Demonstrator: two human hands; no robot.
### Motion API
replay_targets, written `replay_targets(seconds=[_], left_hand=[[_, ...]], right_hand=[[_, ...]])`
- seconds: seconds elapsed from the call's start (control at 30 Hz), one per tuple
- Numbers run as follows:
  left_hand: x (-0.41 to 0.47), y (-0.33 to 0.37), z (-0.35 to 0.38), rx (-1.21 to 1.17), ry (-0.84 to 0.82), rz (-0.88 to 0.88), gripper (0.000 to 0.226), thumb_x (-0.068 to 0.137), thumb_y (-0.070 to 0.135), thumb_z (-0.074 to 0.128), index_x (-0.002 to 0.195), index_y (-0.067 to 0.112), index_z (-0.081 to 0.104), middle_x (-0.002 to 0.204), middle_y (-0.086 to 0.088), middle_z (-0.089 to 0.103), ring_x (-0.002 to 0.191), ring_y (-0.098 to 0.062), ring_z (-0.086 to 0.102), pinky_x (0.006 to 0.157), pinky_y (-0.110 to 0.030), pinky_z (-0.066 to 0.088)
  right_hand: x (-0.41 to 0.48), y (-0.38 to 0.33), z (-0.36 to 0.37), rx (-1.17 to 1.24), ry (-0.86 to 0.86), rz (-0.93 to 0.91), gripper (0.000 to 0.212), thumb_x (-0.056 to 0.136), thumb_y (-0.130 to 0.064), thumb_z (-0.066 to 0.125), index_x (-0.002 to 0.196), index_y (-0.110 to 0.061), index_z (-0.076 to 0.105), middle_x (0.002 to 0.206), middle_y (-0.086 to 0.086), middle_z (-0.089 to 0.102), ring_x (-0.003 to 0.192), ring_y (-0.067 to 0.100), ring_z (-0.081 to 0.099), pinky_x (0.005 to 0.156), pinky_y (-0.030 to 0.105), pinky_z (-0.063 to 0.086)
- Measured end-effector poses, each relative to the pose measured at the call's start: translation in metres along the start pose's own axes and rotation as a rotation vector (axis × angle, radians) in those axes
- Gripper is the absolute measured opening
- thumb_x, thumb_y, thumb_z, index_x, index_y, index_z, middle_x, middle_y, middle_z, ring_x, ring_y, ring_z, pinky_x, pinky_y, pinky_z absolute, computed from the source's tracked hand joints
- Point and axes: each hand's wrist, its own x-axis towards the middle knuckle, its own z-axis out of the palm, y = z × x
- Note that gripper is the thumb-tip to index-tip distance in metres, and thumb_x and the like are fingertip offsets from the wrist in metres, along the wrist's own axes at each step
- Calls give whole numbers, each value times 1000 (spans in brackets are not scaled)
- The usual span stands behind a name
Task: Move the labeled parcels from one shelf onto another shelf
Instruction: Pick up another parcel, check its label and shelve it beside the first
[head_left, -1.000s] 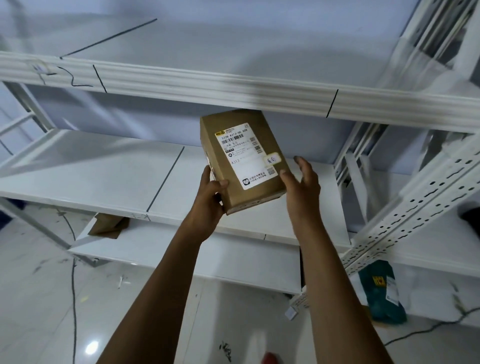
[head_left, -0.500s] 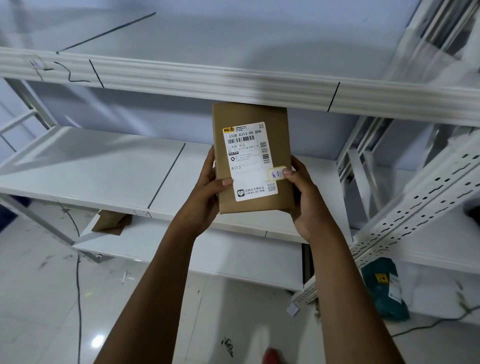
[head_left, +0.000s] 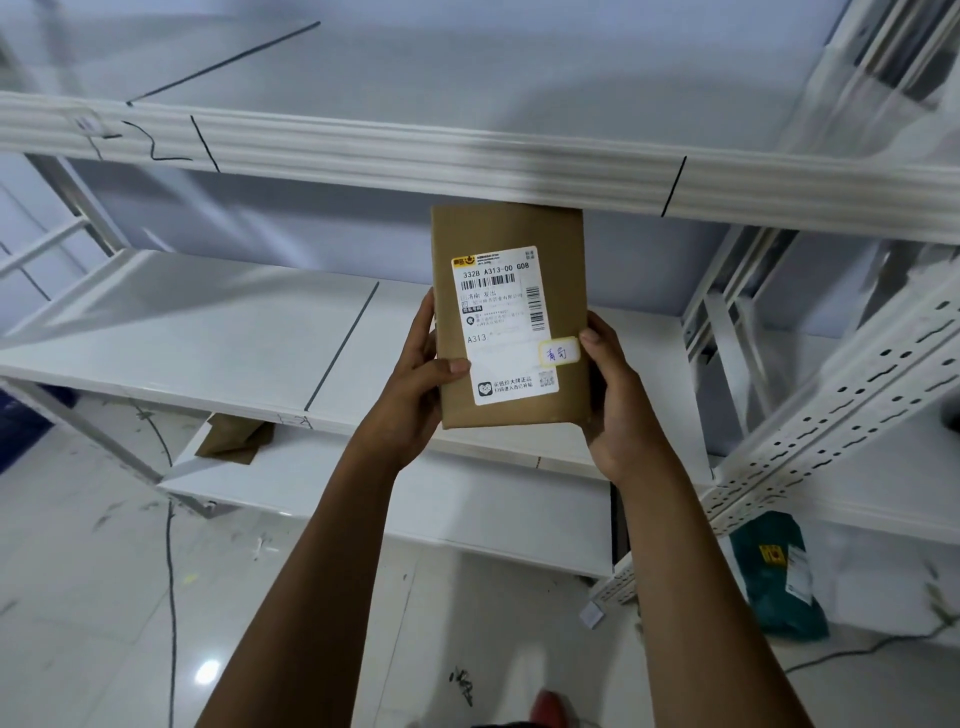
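A brown cardboard parcel (head_left: 506, 228) with a white shipping label and a small yellow sticker is held upright in front of me, label facing me. My left hand (head_left: 418, 387) grips its left edge, thumb across the label's lower corner. My right hand (head_left: 621, 402) clasps the right edge and lower corner. The parcel's top edge sits just under the front rim of the upper white shelf (head_left: 467, 166). Behind and below it lies the middle white shelf (head_left: 182, 338).
A lower shelf (head_left: 467, 499) carries a flat brown parcel (head_left: 231, 436) at its left end. A green parcel (head_left: 779, 574) lies low on the right beside a perforated white upright (head_left: 831, 415). Cables run over the tiled floor (head_left: 78, 597).
The parcel turned from tilted to upright and squared to me. My right hand closed onto its right edge. Since half a second ago it has stayed nearly still.
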Motion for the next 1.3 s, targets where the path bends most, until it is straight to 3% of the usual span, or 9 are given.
replay_targets(seconds=[0.2,0.4,0.53,0.67,0.87,1.07,1.23,1.3], left_hand=[[-1,-4,-2,-9,12,-15,108,75,18,74,171,29,24,165,-13,51,148,-42,53,117,-68,43],[-7,-2,-1,-25,23,-5,108,74,20,74,170,28,26,165,-13,51,148,-43,52,119,-69,42],[-13,-4,0,-44,76,24,104,78,20,72,171,30,26,166,-11,50,150,-43,51,122,-69,37],[-21,-5,0,-57,141,42,101,78,21,71,169,28,31,164,-9,53,149,-41,52,122,-71,36],[-27,-1,3,-48,165,83,96,77,22,68,167,24,36,162,-11,55,147,-41,54,120,-67,41],[-32,6,6,-60,161,113,96,76,23,66,167,23,36,162,-12,55,144,-42,57,114,-64,46],[-34,6,4,-72,152,142,95,76,21,65,167,22,37,162,-12,55,146,-44,54,116,-69,41],[-37,9,4,-79,166,166,95,75,22,64,167,20,37,162,-13,55,145,-44,55,114,-65,46]], right_hand=[[-4,-1,2,14,-3,-20,29,106,-37,48,131,-42,61,135,-4,71,133,25,61,99,47,56],[-7,0,6,-19,7,-26,28,105,-39,49,128,-45,62,134,-6,71,133,25,61,110,57,49],[-9,3,7,-23,-7,-24,33,103,-42,50,136,-42,59,137,-5,70,135,25,59,111,59,47],[-14,5,14,-52,-7,-19,29,104,-43,50,130,-46,60,134,-8,71,133,24,61,110,61,47],[-18,6,21,-56,0,-17,29,104,-43,50,131,-46,59,134,-8,71,132,24,61,110,60,48],[-25,-1,26,-69,1,-31,23,104,-40,49,120,-50,62,117,-15,77,125,22,65,106,57,52],[-29,-3,29,-69,6,-32,23,104,-39,49,121,-49,61,114,-16,77,120,19,67,104,57,54],[-29,-3,31,-80,-1,-38,24,104,-39,49,125,-48,59,117,-15,75,119,17,67,104,56,55]])
